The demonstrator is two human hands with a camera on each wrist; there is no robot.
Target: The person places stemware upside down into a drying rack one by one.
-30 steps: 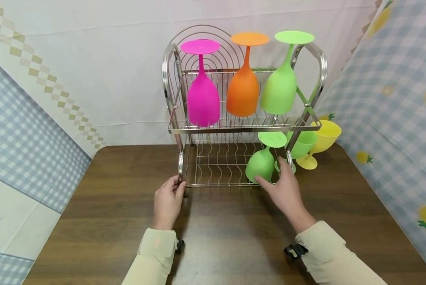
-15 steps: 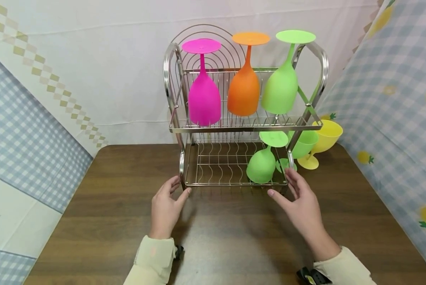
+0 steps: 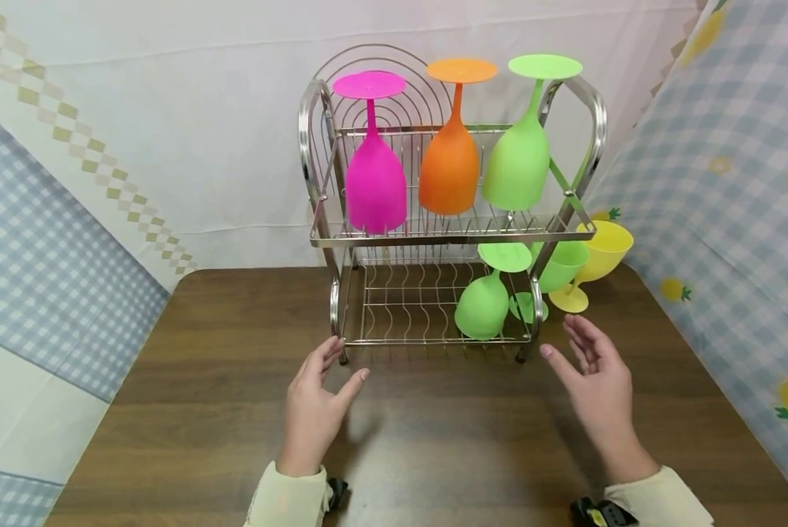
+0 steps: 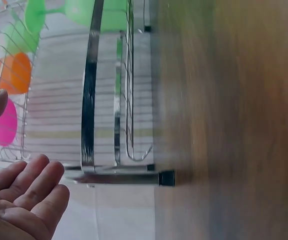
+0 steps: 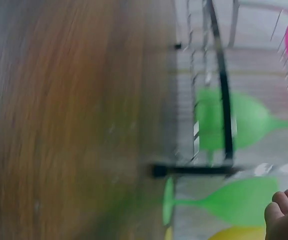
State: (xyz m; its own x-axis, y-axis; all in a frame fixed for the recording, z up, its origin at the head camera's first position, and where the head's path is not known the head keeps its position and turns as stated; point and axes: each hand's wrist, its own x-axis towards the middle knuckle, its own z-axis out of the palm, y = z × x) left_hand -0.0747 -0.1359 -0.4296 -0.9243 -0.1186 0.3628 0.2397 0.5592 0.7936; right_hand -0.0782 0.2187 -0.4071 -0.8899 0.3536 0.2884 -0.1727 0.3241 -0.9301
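A two-tier metal dish rack (image 3: 453,239) stands on the wooden table (image 3: 235,410). Upside down on its upper tier are a pink goblet (image 3: 376,183), an orange goblet (image 3: 449,176) and a light green goblet (image 3: 516,168). One green goblet (image 3: 482,307) is upside down and tilted at the right end of the lower tier. My left hand (image 3: 314,406) holds nothing, its fingers spread by the rack's front left leg. Off the front right leg, my right hand (image 3: 598,380) is also without anything in it, thumb and fingers apart. In the left wrist view the left hand's fingers (image 4: 38,195) appear palm up.
Behind the rack's right side, a green goblet (image 3: 560,267) and a yellow goblet (image 3: 603,252) stand upright on the table. A white cloth (image 3: 235,132) hangs behind, and a checked cloth (image 3: 729,241) drapes along the right side.
Both hands have let go of the rack and drawn back toward me. The right hand has moved outward to the right from the lower green goblet. Rack and goblets look unmoved.
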